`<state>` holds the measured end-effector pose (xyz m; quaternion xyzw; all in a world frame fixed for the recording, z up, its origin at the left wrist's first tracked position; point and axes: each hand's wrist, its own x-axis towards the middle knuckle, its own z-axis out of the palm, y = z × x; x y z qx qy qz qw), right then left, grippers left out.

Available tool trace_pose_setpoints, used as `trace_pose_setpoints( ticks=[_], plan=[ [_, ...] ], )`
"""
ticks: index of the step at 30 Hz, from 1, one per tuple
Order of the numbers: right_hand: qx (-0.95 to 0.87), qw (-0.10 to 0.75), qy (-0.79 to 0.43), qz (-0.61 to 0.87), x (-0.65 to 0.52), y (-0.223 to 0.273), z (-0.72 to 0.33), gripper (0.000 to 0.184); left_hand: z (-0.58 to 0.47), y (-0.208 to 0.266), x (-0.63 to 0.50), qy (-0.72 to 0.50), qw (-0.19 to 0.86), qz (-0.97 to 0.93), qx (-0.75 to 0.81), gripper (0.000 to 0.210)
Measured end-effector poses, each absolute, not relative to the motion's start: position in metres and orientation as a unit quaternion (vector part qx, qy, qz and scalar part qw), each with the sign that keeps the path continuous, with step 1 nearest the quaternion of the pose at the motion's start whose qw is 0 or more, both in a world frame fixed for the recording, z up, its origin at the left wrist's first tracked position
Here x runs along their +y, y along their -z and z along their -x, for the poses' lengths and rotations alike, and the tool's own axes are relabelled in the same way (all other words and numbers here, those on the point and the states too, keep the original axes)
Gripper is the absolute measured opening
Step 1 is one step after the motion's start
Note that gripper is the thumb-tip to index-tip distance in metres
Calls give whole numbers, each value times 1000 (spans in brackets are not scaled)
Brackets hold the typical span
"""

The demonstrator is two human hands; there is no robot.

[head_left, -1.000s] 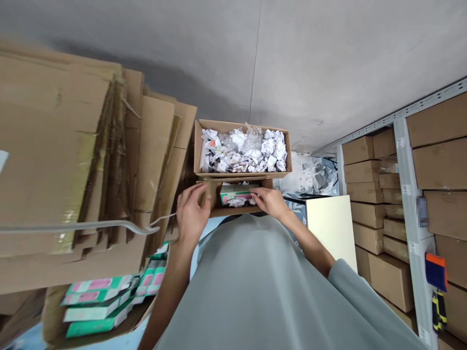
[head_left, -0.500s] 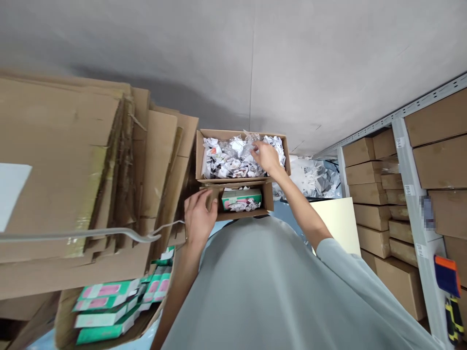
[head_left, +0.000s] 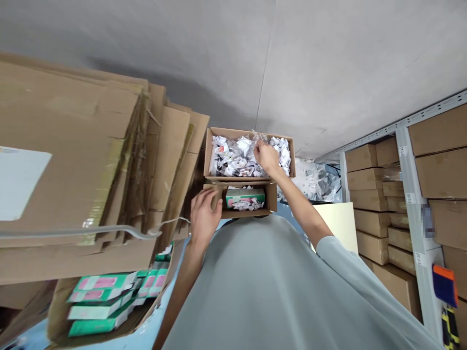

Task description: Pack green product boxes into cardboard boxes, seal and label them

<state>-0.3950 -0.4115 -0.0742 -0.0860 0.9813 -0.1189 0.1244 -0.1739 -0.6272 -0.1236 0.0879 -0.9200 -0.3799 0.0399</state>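
My right hand (head_left: 266, 156) is over the larger open carton (head_left: 208, 158), its fingers curled together among crumpled white paper (head_left: 239, 164) and clear plastic film (head_left: 260, 136). Whatever those fingers grip is hidden. In front of that carton stands a smaller open carton (head_left: 270, 197). It holds a green and grey box (head_left: 245, 195) with shredded printed paper (head_left: 248, 204) against its near side. At the small carton's left end rests my left hand (head_left: 205, 215), thumb apart from the fingers, holding nothing visible.
Flattened cardboard (head_left: 83, 107) is stacked at the left, with a pale cable (head_left: 127, 231) across it. Below, a carton (head_left: 54, 311) holds several green and pink boxes (head_left: 104, 294). Plastic bags (head_left: 321, 180) lie right of the cartons. Shelves (head_left: 412, 165) with brown boxes (head_left: 370, 209) line the right side.
The view has shifted slightly, so the cartons appear further right. My right hand's fingers have curled in more over the paper. My left hand stays by the small carton.
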Motion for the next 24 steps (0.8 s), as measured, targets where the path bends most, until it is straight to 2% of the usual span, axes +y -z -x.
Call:
trace_pose_setpoints(
  ticks=[11,16,20,24],
  plan=[
    [972,56,220,53,-374,59,342,26,175,125,-639,389,33,-80,-917,37],
    [966,10,258,-14,-347,56,283,38,170,128,-644,396,52,-118,-909,47],
    [964,57,242,-92,-334,73,229,39,165,139,-646,405,34,-190,-894,65],
    [959,121,209,-151,-334,93,190,27,166,151,-650,411,-16,-211,-887,70]
  ],
)
